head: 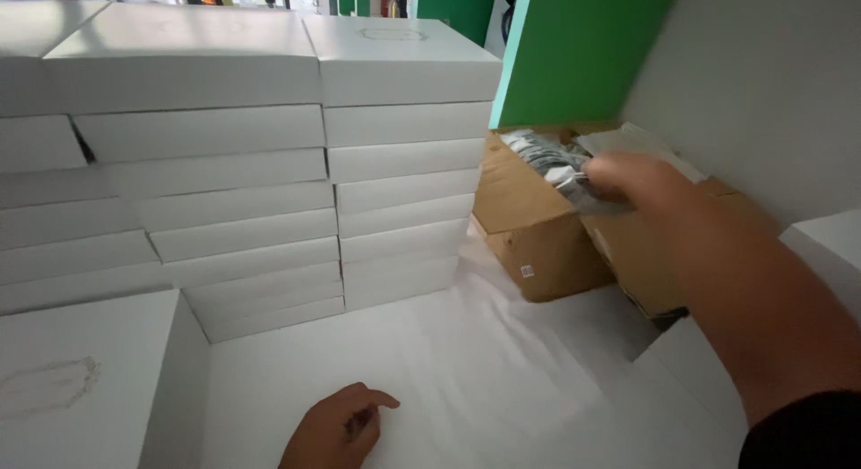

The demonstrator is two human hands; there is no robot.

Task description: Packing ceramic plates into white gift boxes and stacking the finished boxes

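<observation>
Cardboard box [538,231] at the desk's far right edge is yielding a grey packet [560,169] to the right hand [632,180], which is closing on it, while the left hand [336,429] is resting loosely curled and empty on the white desk [466,361] beside stacked white boxes [269,164].

Tall stacks of flat white cardboard boxes [269,173] are ranged along the far left of the white-covered table [466,370]. An open brown cardboard carton [538,227] is set to their right, at the far right edge, against the wall. Grey plastic-wrapped packets [552,164] lie in it. Another flat white box [81,379] is placed at the near left corner.
</observation>
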